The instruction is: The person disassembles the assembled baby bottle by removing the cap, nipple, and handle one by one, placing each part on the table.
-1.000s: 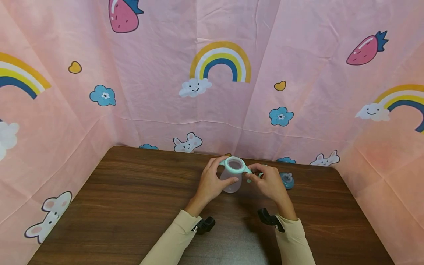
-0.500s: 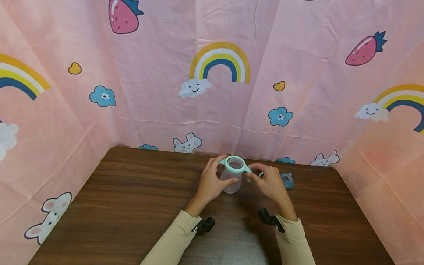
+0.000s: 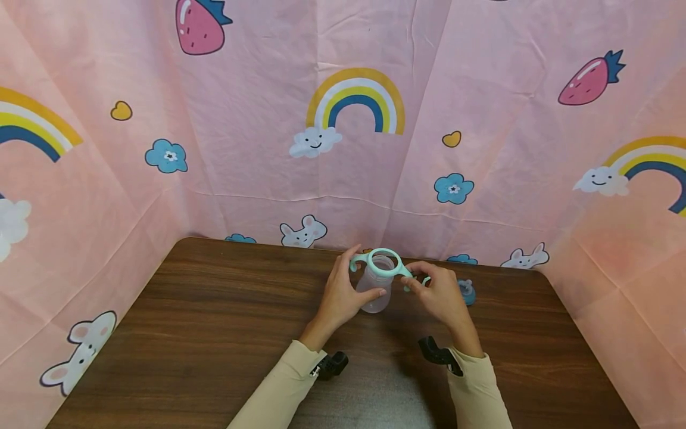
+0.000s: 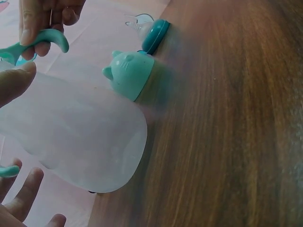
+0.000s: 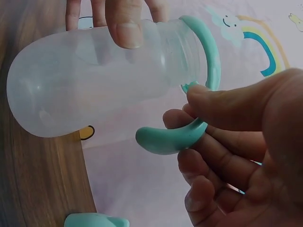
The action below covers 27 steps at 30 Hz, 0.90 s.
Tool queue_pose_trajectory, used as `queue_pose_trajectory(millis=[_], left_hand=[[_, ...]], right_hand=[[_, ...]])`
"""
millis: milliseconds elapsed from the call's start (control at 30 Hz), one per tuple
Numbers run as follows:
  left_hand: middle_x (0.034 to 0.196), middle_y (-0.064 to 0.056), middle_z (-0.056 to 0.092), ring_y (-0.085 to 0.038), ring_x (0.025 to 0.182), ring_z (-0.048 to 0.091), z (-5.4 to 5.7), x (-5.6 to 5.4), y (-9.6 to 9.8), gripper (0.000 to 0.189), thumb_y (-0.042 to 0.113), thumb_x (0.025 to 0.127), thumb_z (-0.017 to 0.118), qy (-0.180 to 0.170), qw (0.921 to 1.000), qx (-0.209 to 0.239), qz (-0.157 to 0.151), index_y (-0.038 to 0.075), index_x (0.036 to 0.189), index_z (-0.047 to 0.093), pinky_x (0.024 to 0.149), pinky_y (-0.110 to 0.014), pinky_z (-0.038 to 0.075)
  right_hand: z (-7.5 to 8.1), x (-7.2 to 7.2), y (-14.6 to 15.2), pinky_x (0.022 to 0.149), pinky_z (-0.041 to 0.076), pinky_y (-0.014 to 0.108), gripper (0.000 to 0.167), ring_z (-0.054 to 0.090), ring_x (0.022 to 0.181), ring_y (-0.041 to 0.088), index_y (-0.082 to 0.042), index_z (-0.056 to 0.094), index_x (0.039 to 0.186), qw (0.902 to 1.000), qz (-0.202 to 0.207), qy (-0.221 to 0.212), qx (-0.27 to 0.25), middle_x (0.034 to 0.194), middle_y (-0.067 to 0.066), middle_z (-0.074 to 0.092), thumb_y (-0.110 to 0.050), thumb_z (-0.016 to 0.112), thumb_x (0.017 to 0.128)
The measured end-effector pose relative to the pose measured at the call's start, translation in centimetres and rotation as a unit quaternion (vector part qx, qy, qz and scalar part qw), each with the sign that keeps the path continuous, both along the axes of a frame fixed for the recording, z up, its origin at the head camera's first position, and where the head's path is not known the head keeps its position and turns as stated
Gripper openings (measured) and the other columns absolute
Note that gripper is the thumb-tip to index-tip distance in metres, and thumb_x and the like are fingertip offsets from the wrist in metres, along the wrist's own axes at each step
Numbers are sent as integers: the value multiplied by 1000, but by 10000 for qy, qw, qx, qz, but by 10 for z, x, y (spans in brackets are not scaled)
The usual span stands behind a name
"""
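Note:
A clear baby bottle (image 3: 377,298) stands upright near the table's back edge, its mouth uncovered. My left hand (image 3: 339,293) holds its side, thumb in front and fingers behind, as the left thumb (image 5: 127,28) in the right wrist view also shows. A mint-green ring with two curved handles (image 5: 211,52) sits tilted at the bottle's neck, raised on the right so that threads show beneath it. My right hand (image 3: 440,295) pinches one of its handles between thumb and fingers. The other handle (image 3: 356,261) lies close by my left fingers.
Behind the bottle in the left wrist view are a mint cat-eared cap (image 4: 130,74) and a teal collar with a clear nipple (image 4: 156,37). The wooden table (image 3: 225,322) meets a pink patterned cloth (image 3: 246,149) at its back edge.
The handle ring has risen from its seat on the bottle neck and tilted, moving slightly right with my right hand. My left hand and the bottle have stayed in place.

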<state>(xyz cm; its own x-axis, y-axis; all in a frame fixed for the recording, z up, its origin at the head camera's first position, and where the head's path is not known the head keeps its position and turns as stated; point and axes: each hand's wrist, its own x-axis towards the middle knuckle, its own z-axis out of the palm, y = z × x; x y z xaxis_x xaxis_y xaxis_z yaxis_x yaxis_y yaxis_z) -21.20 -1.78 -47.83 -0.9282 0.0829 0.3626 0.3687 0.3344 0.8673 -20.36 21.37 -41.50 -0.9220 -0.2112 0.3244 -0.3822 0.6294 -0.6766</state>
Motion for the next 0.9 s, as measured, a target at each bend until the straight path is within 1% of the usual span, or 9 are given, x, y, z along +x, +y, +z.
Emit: queue_pose_trajectory(millis=[67, 167, 267, 333, 533, 600, 733, 900], left_hand=[[152, -13, 54, -33, 131, 57, 0, 0, 0, 106, 28, 81, 102, 32, 10000, -22, -1, 15, 167, 42, 110, -56, 49], [149, -16, 55, -33, 128, 57, 0, -1, 0, 105, 28, 81, 102, 69, 10000, -62, -19, 16, 166, 42, 107, -55, 49], [144, -18, 56, -33, 125, 56, 0, -1, 0, 104, 27, 82, 102, 115, 9999, -55, -39, 14, 166, 43, 104, -55, 49], [141, -19, 57, -34, 124, 56, 0, -1, 1, 104, 27, 81, 102, 117, 9999, -61, -27, 12, 165, 43, 103, -55, 49], [134, -13, 55, -34, 122, 56, 1, 0, 1, 105, 28, 80, 103, 65, 10000, -52, 45, 15, 166, 43, 102, -53, 49], [135, -12, 55, -33, 123, 56, 1, 0, 1, 106, 28, 80, 103, 56, 10000, -45, 48, 16, 166, 43, 103, -53, 50], [142, -13, 55, -32, 126, 58, 2, 1, 1, 106, 27, 80, 103, 85, 10000, -11, 22, 17, 166, 43, 106, -53, 51], [153, -13, 52, -36, 131, 62, 2, 1, 1, 105, 27, 81, 102, 69, 10000, 59, -19, 19, 167, 43, 108, -59, 51]], right_hand=[[1, 0, 1, 60, 50, 30, 13, 67, 73, 25, -3, 81, 111, 10000, -48, -2, -7, 83, 0, 77, -8, 83, 99], [2, 0, 1, 61, 52, 30, 14, 66, 72, 21, -3, 81, 112, 10000, -89, 34, 10, 84, -1, 77, -8, 83, 99], [2, 1, 1, 61, 52, 30, 14, 65, 71, 18, -3, 81, 112, 9999, -108, 57, 20, 84, -2, 77, -8, 84, 99], [2, 1, 1, 62, 53, 31, 15, 66, 72, 20, -3, 81, 112, 9999, -123, 55, 22, 84, -2, 76, -8, 83, 99], [4, 2, 1, 69, 56, 33, 15, 69, 78, 22, -2, 81, 113, 9996, -238, 142, -36, 87, 0, 77, -8, 83, 99], [4, 2, 1, 71, 57, 33, 16, 70, 80, 21, -2, 81, 113, 9994, -296, 173, -57, 88, 0, 78, -9, 83, 99], [5, 3, 1, 72, 57, 33, 15, 71, 83, 21, -2, 82, 113, 9990, -419, 141, -118, 90, 2, 79, -10, 83, 100], [6, 2, 2, 73, 57, 34, 15, 72, 85, 23, -1, 81, 111, 9980, -600, 118, -130, 92, 4, 79, -11, 83, 100]])
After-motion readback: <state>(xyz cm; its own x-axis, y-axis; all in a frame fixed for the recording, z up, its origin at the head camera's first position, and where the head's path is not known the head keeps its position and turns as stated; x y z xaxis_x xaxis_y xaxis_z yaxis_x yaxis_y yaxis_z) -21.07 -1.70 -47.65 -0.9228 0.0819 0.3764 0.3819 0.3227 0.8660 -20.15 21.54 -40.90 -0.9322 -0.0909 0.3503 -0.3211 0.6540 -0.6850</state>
